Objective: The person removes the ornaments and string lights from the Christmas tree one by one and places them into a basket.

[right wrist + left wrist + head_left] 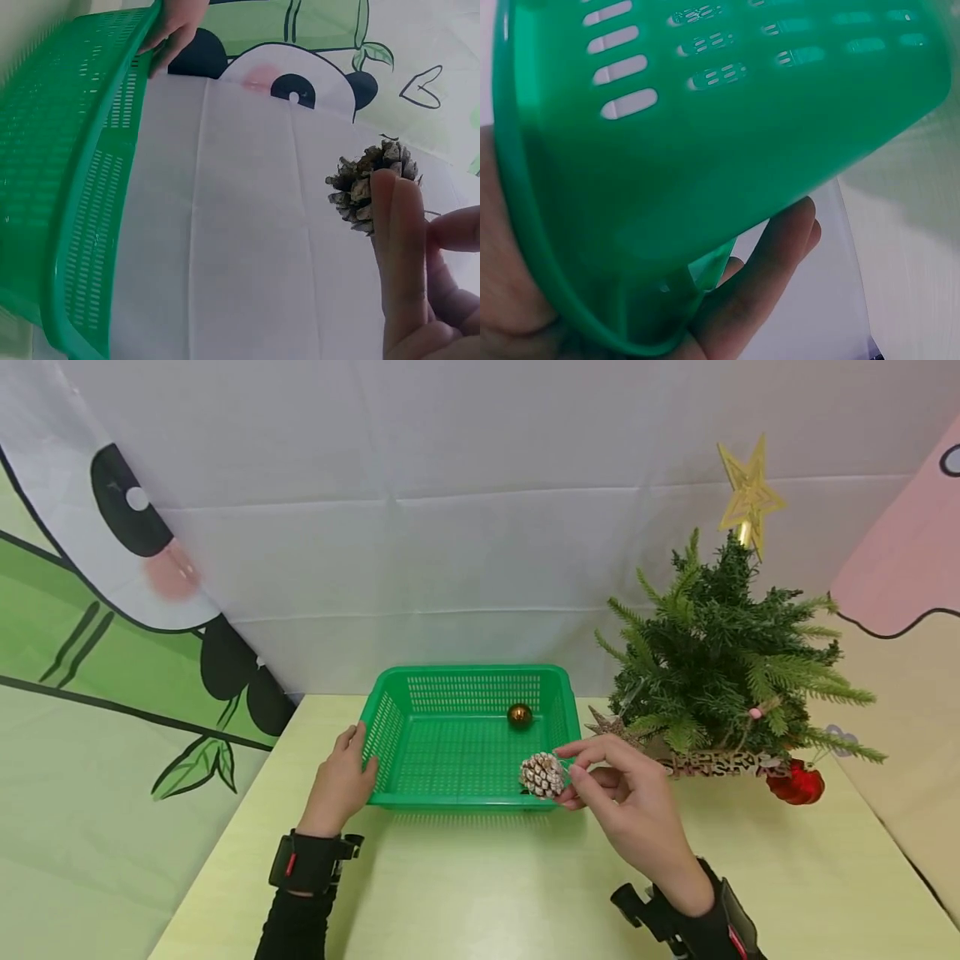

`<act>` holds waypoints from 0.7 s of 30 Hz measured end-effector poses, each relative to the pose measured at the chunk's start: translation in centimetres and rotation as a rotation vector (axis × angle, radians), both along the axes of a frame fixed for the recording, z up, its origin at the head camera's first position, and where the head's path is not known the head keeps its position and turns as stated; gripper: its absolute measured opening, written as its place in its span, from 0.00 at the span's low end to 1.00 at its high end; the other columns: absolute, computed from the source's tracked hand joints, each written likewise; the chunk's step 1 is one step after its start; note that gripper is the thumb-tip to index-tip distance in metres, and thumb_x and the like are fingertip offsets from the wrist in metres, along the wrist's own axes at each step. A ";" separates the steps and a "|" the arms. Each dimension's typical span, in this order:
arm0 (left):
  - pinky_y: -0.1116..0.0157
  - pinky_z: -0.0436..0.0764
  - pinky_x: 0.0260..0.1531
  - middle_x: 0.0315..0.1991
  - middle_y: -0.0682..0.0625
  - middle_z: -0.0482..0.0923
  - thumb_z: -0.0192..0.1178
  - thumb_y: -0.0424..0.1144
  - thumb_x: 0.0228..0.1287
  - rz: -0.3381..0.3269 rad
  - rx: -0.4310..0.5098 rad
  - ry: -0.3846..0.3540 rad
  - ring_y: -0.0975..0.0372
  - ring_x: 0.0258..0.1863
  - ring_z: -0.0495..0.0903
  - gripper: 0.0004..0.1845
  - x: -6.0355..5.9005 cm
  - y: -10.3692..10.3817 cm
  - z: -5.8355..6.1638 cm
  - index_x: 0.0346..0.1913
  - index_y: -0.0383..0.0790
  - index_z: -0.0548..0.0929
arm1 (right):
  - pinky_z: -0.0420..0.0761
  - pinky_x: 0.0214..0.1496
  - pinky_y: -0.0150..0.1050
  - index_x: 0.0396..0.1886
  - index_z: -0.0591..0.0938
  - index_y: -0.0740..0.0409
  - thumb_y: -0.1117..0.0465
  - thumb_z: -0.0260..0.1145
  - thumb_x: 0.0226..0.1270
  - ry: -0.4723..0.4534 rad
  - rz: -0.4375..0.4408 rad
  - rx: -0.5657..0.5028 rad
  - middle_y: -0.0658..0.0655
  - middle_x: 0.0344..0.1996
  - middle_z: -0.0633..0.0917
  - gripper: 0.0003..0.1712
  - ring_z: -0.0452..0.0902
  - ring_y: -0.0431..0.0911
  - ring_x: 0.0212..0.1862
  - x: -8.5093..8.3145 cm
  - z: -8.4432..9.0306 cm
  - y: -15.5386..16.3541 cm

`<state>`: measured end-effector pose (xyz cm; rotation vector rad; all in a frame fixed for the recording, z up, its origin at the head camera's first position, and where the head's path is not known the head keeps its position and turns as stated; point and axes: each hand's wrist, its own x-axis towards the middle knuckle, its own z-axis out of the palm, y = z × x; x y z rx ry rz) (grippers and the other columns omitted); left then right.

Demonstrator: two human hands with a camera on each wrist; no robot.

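Note:
My right hand point(633, 789) pinches a pine cone point(542, 775) with white-tipped scales by its thin string, over the near right part of a green plastic basket point(468, 802). In the right wrist view the fingers partly cover the cone point(352, 191). My left hand point(341, 781) grips the basket's left rim. Up close in the left wrist view, the fingers point(761, 281) curve around the rim, with the slotted wall point(705, 142) in front. A shiny bronze ball ornament point(519, 716) lies inside the basket toward the back right.
A small Christmas tree point(720, 668) with a gold star point(750, 493) on top stands right of the basket. A glittery star ornament point(611, 725) and a red ornament point(797, 783) are at its base. A printed cloth point(480, 552) hangs behind the pale table point(480, 885).

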<state>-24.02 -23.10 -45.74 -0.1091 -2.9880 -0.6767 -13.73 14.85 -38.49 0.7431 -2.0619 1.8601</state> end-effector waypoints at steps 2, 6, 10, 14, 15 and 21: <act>0.46 0.80 0.37 0.77 0.23 0.54 0.51 0.35 0.79 0.000 -0.002 0.002 0.34 0.47 0.83 0.35 0.0 -0.1 -0.1 0.80 0.24 0.53 | 0.89 0.41 0.44 0.39 0.80 0.69 0.73 0.60 0.77 -0.026 0.025 -0.014 0.70 0.54 0.82 0.04 0.88 0.45 0.34 -1.0 -0.5 -0.6; 0.54 0.76 0.29 0.76 0.23 0.55 0.51 0.34 0.79 -0.005 -0.001 -0.006 0.40 0.38 0.84 0.35 -0.1 -0.2 -0.3 0.80 0.24 0.53 | 0.88 0.42 0.42 0.39 0.80 0.67 0.66 0.62 0.78 -0.055 0.033 0.002 0.70 0.56 0.82 0.07 0.87 0.47 0.35 -3.3 -2.3 -1.7; 0.54 0.77 0.29 0.76 0.23 0.55 0.52 0.35 0.79 -0.004 0.008 -0.004 0.41 0.37 0.85 0.35 -0.2 0.0 -0.2 0.80 0.24 0.54 | 0.85 0.42 0.36 0.36 0.82 0.57 0.59 0.61 0.80 -0.008 -0.045 0.108 0.61 0.59 0.84 0.10 0.85 0.42 0.37 -6.4 -5.7 -2.8; 0.47 0.80 0.37 0.77 0.24 0.56 0.51 0.35 0.79 0.002 0.013 0.000 0.35 0.47 0.84 0.34 -0.1 0.2 -0.1 0.80 0.24 0.54 | 0.79 0.41 0.36 0.29 0.81 0.52 0.64 0.59 0.77 -0.036 -0.142 0.277 0.58 0.56 0.86 0.12 0.82 0.40 0.36 -7.8 -7.1 -3.2; 0.46 0.81 0.39 0.76 0.24 0.56 0.51 0.35 0.79 0.003 0.012 0.004 0.34 0.49 0.83 0.34 -0.1 0.2 0.0 0.80 0.24 0.54 | 0.78 0.41 0.37 0.28 0.80 0.52 0.66 0.60 0.76 -0.052 -0.156 0.322 0.58 0.55 0.87 0.13 0.81 0.41 0.36 -8.0 -7.4 -3.2; 0.49 0.80 0.35 0.76 0.24 0.56 0.51 0.35 0.79 0.006 0.009 0.009 0.36 0.45 0.84 0.34 0.0 0.1 0.2 0.80 0.24 0.54 | 0.75 0.35 0.36 0.27 0.81 0.52 0.67 0.64 0.72 -0.147 -0.192 0.621 0.56 0.44 0.89 0.12 0.78 0.39 0.30 -8.1 -7.1 -3.3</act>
